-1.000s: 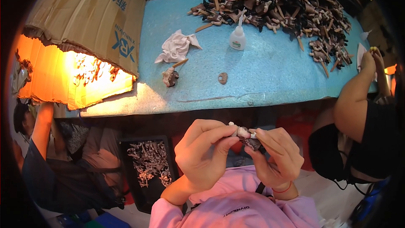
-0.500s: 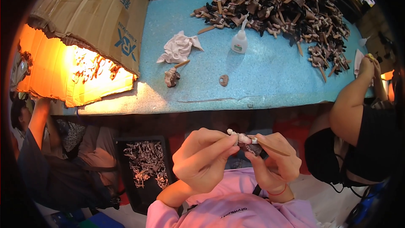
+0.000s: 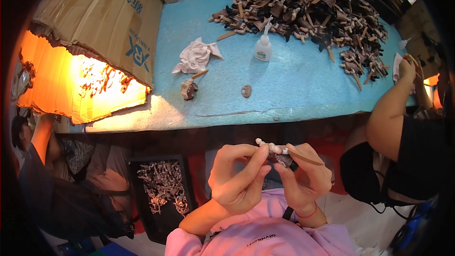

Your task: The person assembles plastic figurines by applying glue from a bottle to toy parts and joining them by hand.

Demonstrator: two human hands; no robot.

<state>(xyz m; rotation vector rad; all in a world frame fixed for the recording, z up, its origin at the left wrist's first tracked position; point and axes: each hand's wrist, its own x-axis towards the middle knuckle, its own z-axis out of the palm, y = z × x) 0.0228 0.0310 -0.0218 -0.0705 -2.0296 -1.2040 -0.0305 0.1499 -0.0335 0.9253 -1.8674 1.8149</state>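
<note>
Table (image 3: 303,90): at 12 o'clock, beyond both hands.
Pile of small parts (image 3: 308,9): far end of table, toward 1 o'clock.
Glue bottle (image 3: 263,47): just before the pile.
Crumpled cloth (image 3: 195,57): left of bottle.
Cardboard box (image 3: 95,33): 10 o'clock, on table's left end.
Tray of parts (image 3: 161,189): below table, 8 o'clock.

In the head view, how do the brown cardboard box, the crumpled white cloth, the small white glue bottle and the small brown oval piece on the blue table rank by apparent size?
1. Brown cardboard box
2. Crumpled white cloth
3. Small white glue bottle
4. Small brown oval piece
</note>
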